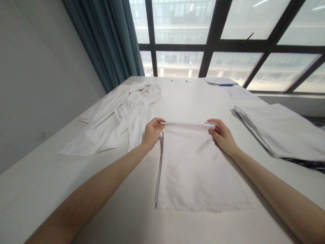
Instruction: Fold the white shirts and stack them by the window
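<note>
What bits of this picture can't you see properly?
Head view, all of these:
Underside of the held white cloth: hidden by its own upper layer.
Far end of the folded white cloth: cut off by the right edge.
Any writing on the far paper: too small.
Building outside: blurred, washed out by brightness.

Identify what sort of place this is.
Likely an office or workroom: a large white table, white cloth handled at it, and wide framed windows beside a blue curtain.
</note>
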`<action>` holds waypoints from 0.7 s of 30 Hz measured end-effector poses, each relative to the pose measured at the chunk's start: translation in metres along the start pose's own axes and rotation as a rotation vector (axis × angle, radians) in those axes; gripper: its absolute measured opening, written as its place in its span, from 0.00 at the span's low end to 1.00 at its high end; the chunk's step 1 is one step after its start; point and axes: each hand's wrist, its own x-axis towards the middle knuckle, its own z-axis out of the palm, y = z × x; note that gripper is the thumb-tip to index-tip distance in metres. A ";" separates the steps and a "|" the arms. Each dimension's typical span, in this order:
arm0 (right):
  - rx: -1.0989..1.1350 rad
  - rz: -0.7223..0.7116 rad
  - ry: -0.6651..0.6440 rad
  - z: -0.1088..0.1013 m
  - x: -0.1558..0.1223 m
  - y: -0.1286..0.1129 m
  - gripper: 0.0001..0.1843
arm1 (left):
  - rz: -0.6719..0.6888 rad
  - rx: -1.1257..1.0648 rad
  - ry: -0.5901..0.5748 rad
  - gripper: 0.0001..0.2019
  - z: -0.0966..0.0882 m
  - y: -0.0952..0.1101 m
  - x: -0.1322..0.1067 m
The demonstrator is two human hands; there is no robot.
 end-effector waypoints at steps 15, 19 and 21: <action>-0.410 -0.005 0.248 -0.008 0.006 0.007 0.18 | 0.186 0.278 -0.004 0.18 -0.004 -0.006 0.002; -0.611 -0.241 0.072 0.006 -0.004 -0.008 0.15 | 0.488 0.556 -0.283 0.16 -0.001 0.000 -0.006; -0.741 -0.302 -0.114 0.017 -0.011 -0.016 0.16 | 0.536 0.717 -0.482 0.16 0.001 0.002 -0.011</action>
